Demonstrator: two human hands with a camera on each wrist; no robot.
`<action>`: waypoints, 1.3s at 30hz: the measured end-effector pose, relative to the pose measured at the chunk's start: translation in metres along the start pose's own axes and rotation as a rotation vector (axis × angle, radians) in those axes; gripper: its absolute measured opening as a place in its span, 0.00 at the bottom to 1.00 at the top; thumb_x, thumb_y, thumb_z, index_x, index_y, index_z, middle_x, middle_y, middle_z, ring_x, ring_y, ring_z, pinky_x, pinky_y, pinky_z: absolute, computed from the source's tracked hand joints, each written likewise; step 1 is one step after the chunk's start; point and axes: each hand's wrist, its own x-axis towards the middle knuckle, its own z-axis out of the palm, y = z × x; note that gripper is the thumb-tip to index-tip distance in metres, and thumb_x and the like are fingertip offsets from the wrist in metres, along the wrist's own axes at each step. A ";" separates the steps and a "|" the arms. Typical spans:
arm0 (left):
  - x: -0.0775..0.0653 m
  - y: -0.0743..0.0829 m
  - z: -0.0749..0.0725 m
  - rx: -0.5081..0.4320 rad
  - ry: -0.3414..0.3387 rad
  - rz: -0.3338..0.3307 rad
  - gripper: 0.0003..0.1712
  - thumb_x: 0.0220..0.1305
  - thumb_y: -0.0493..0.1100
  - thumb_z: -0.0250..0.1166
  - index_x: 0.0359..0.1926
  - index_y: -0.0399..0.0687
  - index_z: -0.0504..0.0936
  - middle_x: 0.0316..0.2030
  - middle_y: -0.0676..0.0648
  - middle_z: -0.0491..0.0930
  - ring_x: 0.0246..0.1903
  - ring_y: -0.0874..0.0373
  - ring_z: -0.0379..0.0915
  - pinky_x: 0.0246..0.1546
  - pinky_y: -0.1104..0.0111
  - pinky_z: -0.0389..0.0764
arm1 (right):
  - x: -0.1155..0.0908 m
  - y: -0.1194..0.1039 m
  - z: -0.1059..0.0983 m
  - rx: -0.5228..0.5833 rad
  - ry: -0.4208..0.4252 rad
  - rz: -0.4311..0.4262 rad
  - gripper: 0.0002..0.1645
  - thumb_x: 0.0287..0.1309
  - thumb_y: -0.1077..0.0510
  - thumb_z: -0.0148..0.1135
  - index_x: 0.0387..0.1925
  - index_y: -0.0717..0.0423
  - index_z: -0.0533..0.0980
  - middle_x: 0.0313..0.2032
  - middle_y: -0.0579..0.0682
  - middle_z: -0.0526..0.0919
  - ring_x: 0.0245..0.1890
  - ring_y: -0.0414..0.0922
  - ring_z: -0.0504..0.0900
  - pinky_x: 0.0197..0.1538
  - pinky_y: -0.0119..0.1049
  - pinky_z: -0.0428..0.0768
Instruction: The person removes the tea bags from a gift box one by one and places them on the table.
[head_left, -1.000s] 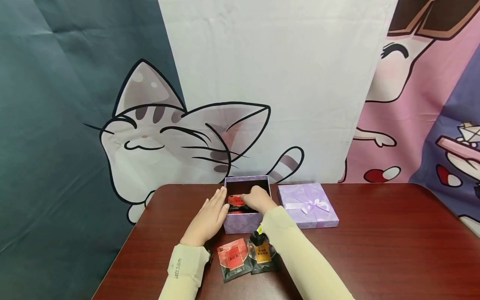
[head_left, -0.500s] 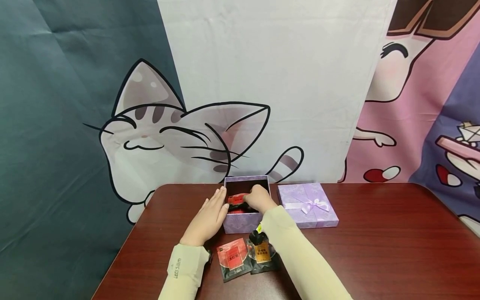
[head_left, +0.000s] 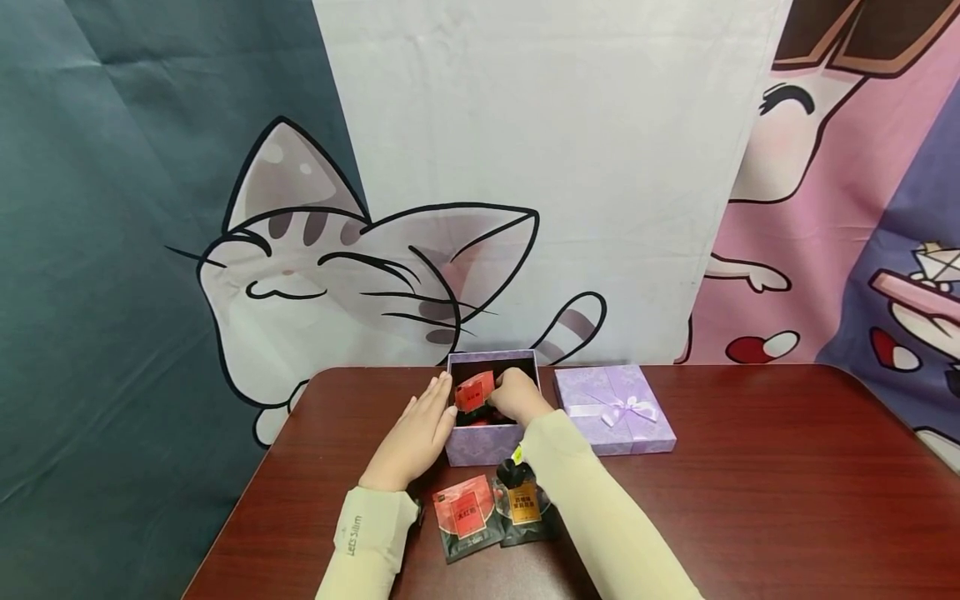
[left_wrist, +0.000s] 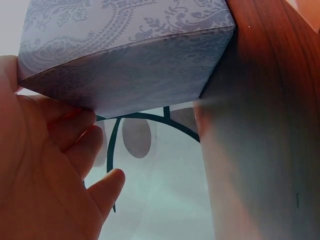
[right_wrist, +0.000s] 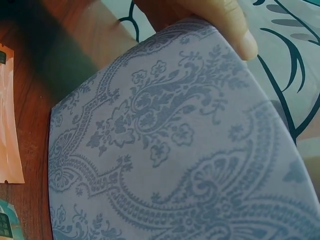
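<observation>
A lidless purple patterned box (head_left: 483,447) stands near the table's back edge. Flat against its left wall lies my left hand (head_left: 408,440), fingers straight, thumb at the front corner; the left wrist view shows its fingers (left_wrist: 75,125) along the box side. My right hand (head_left: 519,395) reaches down into the box, fingertips hidden, and pinches the right edge of a red-and-black tea sachet (head_left: 474,393), which stands tilted inside. Part of another red packet shows below it. The right wrist view is filled by the box's front wall (right_wrist: 165,130).
Right of the box lies its purple lid (head_left: 617,412) with a ribbon bow. In front, a red tea sachet (head_left: 468,517) and an orange-labelled black one (head_left: 527,510) lie side by side on the brown table (head_left: 787,483). A cartoon cloth hangs behind.
Inside the box the red tea sachet has come up and tilted, showing more of its face. My right hand has shifted only slightly; my left hand stays against the box.
</observation>
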 end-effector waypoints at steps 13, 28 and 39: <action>0.001 0.001 0.000 -0.014 0.000 -0.005 0.34 0.81 0.50 0.48 0.79 0.40 0.56 0.78 0.43 0.54 0.78 0.49 0.47 0.75 0.45 0.51 | 0.001 0.000 0.001 0.101 0.022 -0.018 0.05 0.53 0.70 0.64 0.28 0.61 0.76 0.25 0.51 0.78 0.22 0.44 0.73 0.30 0.34 0.72; 0.001 -0.001 0.001 -0.012 -0.005 -0.003 0.34 0.81 0.49 0.48 0.79 0.39 0.55 0.78 0.43 0.53 0.78 0.47 0.47 0.74 0.44 0.52 | -0.002 -0.004 0.001 0.146 0.090 -0.006 0.03 0.55 0.69 0.64 0.34 0.63 0.79 0.29 0.53 0.81 0.27 0.45 0.75 0.32 0.35 0.73; 0.001 -0.002 0.000 -0.003 -0.008 0.001 0.34 0.82 0.53 0.46 0.79 0.40 0.55 0.78 0.44 0.53 0.78 0.50 0.46 0.75 0.46 0.52 | -0.004 -0.005 0.001 0.143 0.173 -0.037 0.07 0.56 0.68 0.60 0.37 0.61 0.81 0.27 0.49 0.80 0.28 0.44 0.76 0.33 0.35 0.74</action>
